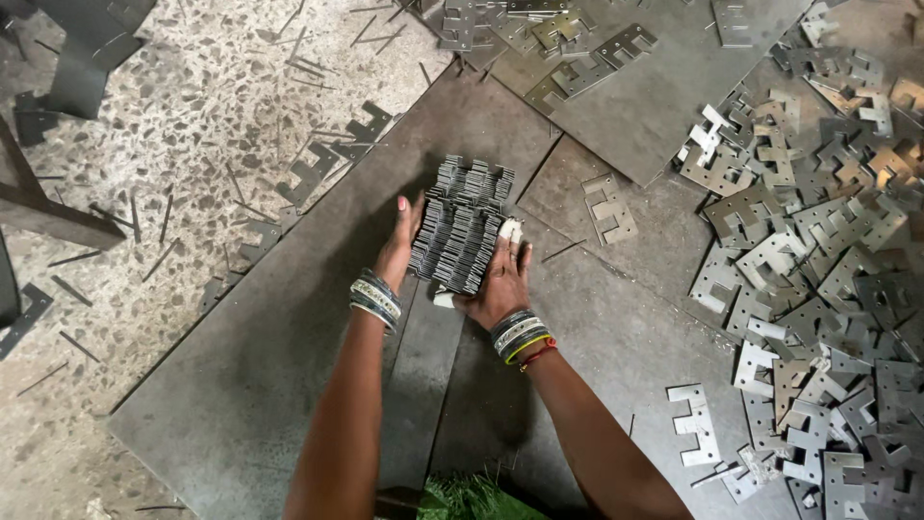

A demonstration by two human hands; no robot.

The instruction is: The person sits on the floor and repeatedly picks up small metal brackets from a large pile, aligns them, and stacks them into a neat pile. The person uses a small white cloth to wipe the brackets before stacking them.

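Hands, left hand (397, 252) and right hand (500, 279), clasp a stack of notched grey steel plates (462, 223) between flat palms.

The stack of stamped plates (462, 223) hides most fingers (511, 231) of the right hand (499, 281); the heap of loose plates (828, 250) is cut by the right edge; both elbows lie below the frame.

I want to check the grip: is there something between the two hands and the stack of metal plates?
Nothing visible. The left hand presses directly on one side of the stack of metal plates, the right hand on the other. Only the white wrapping on a right fingertip lies against the plates.
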